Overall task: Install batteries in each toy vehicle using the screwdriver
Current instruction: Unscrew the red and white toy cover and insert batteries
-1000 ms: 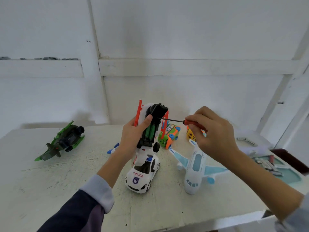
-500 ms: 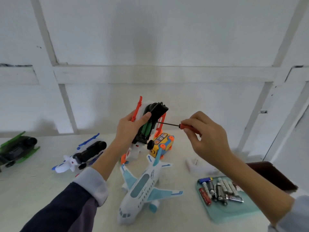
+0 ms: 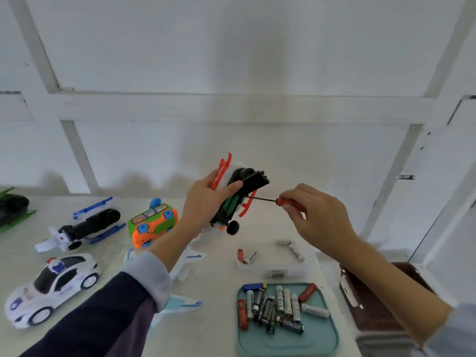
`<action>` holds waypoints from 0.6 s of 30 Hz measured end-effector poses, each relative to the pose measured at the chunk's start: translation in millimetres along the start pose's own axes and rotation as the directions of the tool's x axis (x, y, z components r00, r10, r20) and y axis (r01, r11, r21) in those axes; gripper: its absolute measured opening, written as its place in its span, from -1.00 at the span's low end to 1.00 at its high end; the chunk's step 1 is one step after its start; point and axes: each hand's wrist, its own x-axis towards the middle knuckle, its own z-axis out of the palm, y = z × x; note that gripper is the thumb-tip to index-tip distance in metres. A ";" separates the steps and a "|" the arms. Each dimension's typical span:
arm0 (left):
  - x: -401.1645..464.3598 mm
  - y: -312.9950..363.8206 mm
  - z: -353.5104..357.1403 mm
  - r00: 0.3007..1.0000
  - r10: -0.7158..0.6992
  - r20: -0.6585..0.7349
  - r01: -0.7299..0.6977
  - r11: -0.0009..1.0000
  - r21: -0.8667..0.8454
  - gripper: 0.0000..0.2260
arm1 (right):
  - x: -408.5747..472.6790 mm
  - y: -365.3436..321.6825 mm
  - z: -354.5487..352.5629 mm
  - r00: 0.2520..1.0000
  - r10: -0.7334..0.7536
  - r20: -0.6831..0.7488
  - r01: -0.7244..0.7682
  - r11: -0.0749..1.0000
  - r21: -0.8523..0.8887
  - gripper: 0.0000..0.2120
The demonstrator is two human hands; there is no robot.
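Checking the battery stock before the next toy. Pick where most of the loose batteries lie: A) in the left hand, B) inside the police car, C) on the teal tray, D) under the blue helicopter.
C: a heap of batteries lies on the teal tray, near the table's front edge; only a few lie in the clear box behind it.
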 end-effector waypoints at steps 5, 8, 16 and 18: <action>0.2 2.0 24.4 1.000 -0.016 -0.007 0.016 0.999 0.048 -0.80 | -8.9 16.5 -4.0 0.999 0.004 -0.042 -0.003 1.000 0.020 -0.87; 0.8 3.2 35.1 1.000 -0.010 0.000 0.010 0.998 0.066 -0.86 | -10.2 22.1 -6.1 0.998 -0.010 -0.067 0.010 1.000 0.004 -0.88; 9.3 -2.9 48.4 0.999 -0.009 0.034 0.004 0.987 0.158 -0.45 | -5.5 42.5 -11.5 0.999 -0.024 0.045 0.026 0.999 -0.036 -0.90; 11.6 -5.1 50.3 0.998 -0.021 0.058 0.011 0.985 0.175 -0.33 | -2.1 48.1 -13.9 0.998 0.005 0.065 -0.001 0.998 -0.062 -0.90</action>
